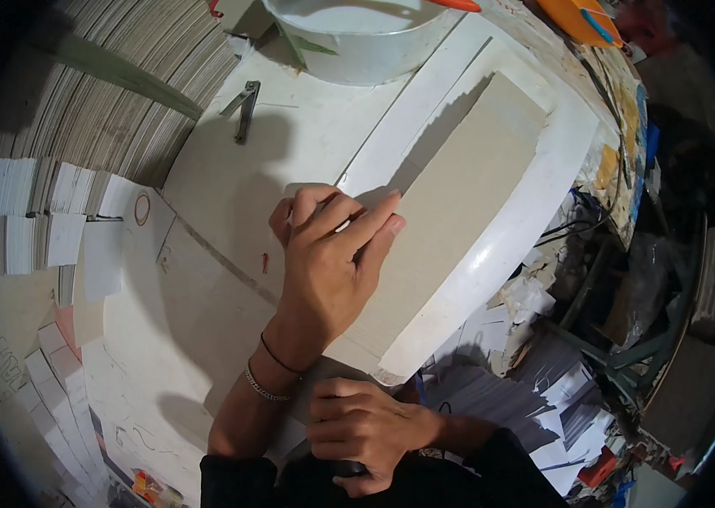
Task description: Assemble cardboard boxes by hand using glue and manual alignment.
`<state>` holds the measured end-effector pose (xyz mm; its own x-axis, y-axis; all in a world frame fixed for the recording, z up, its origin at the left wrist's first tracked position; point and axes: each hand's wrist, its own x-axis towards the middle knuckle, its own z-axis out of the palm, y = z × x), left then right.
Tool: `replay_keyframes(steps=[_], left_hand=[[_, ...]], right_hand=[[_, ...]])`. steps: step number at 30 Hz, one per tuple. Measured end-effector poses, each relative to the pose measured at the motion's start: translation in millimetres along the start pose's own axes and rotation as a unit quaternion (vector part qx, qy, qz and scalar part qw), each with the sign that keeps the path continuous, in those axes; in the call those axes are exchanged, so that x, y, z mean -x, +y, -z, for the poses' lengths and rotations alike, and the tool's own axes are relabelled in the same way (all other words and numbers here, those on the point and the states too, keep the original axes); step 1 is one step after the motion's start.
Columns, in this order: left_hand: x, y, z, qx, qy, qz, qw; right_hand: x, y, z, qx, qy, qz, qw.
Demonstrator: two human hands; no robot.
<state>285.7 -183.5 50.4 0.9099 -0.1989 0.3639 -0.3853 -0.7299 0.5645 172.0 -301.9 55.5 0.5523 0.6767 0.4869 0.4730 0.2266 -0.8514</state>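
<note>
1. Grey board strip (459, 220) lying on a white sheet (535, 212) atop the white table (231, 178), running diagonally.
2. Left hand (332, 254) pressing flat on the strip's near part, fingers together.
3. Right hand (366, 427) curling loosely at table edge, w/ nothing visibly held.
4. Metal pliers (243, 106) and white tub (357, 38) sitting farther back.

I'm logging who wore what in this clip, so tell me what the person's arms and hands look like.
Both hands are bare, no gloves. The left hand has a thin dark band and a silver chain bracelet at the wrist, with a black sleeve pushed up the forearm. The right hand comes out of a black sleeve too.
</note>
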Motion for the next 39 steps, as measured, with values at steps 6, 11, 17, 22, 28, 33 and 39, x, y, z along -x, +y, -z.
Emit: replay_keyframes(steps=[6, 11, 17, 22, 28, 33, 39], left_hand=[[11.3, -7.6, 1.8, 0.019, 0.023, 0.013, 0.999], [8.1, -1.8, 4.3, -0.007, 0.005, -0.018, 1.000], [22.1, -11.4, 6.3, 0.000, 0.009, 0.013, 1.000], [16.1, -3.3, 7.3, -0.008, 0.019, -0.009, 1.000], [22.7, -6.9, 8.2, -0.009, 0.028, -0.005, 1.000], [23.8, -5.5, 9.4, -0.006, 0.027, -0.016, 0.999], [31.6, -8.7, 13.1, -0.008, 0.017, -0.007, 1.000]], right_hand=[[-9.8, 28.1, 67.3, -0.023, 0.087, 0.007, 0.996], [6.7, -2.8, -15.0, 0.012, 0.108, 0.009, 0.994], [-9.1, 25.2, 60.2, -0.060, 0.057, 0.014, 0.996], [9.4, -3.2, -10.9, -0.030, 0.030, 0.008, 0.999], [-6.6, 20.9, 36.2, -0.096, 0.002, 0.018, 0.995], [1.8, 7.4, 13.1, 0.062, 0.050, -0.006, 0.997], [-7.1, 23.7, 8.8, -0.212, -0.075, 0.031, 0.974]])
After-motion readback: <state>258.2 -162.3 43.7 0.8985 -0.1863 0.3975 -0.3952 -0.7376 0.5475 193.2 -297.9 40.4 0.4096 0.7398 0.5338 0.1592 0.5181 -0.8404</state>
